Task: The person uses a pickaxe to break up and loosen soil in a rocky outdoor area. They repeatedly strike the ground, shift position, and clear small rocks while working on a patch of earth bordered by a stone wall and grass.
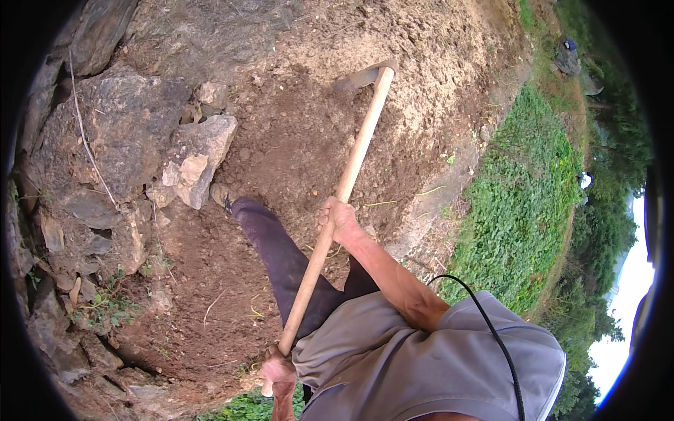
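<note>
A long-handled hoe (363, 131) runs diagonally across the view, its pale wooden handle reaching from my waist out over the slope. Its metal blade (359, 79) rests at or just above loose brown soil; whether the edge is sunk in cannot be told. My right hand (339, 220) wraps the handle near its middle, arm stretched forward. Close to my hip, my left hand (277, 370) grips the butt end. Below the handle, one dark-trousered leg (274, 242) extends toward the rocks, while the other is mostly hidden by my arm and grey shirt (421, 358).
Large stones (116, 121) and a jutting pale rock (202, 158) line the left side, near my foot. A thin dry stem (84, 131) lies across them. Green leafy ground cover (518, 205) borders the soil at right, with trees (600, 221) beyond. A black cord (497, 331) crosses my shirt.
</note>
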{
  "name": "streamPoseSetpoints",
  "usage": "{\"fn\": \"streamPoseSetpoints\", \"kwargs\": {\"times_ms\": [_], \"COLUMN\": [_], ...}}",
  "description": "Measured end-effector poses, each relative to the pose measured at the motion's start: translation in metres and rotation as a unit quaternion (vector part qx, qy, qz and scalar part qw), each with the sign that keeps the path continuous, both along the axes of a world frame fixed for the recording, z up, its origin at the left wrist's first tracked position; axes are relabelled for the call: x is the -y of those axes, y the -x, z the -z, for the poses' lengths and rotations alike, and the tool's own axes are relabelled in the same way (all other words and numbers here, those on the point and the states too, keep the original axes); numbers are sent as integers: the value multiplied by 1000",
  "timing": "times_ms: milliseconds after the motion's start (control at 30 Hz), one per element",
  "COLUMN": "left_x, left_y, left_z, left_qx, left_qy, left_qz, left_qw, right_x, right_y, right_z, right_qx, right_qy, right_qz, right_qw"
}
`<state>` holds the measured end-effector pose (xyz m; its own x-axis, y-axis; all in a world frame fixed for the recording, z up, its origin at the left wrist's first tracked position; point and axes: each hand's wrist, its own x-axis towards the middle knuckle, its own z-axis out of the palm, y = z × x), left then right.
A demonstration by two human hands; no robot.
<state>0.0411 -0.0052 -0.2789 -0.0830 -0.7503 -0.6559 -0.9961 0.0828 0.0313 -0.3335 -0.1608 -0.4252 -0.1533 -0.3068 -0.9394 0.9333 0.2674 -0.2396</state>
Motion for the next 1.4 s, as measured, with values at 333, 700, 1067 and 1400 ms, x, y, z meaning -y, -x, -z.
{"fn": "streamPoseSetpoints", "kwargs": {"times_ms": [333, 700, 1067, 1400], "left_x": [74, 167, 51, 166], "left_y": [56, 144, 73, 182], "left_z": [52, 88, 31, 78], "left_qx": [-122, -115, 13, -130], "left_qy": [86, 86, 81, 102], "left_qz": [11, 0, -96, -105], "left_qw": [989, 990, 992, 981], "right_x": [47, 168, 118, 216], "right_y": [72, 136, 17, 110], "right_z": [-57, 37, 16, -36], "right_qx": [-165, -239, -97, -268], "right_qy": [16, 20, -9, 103], "right_qz": [39, 13, -108, -82], "right_qw": [985, 971, 989, 954]}}
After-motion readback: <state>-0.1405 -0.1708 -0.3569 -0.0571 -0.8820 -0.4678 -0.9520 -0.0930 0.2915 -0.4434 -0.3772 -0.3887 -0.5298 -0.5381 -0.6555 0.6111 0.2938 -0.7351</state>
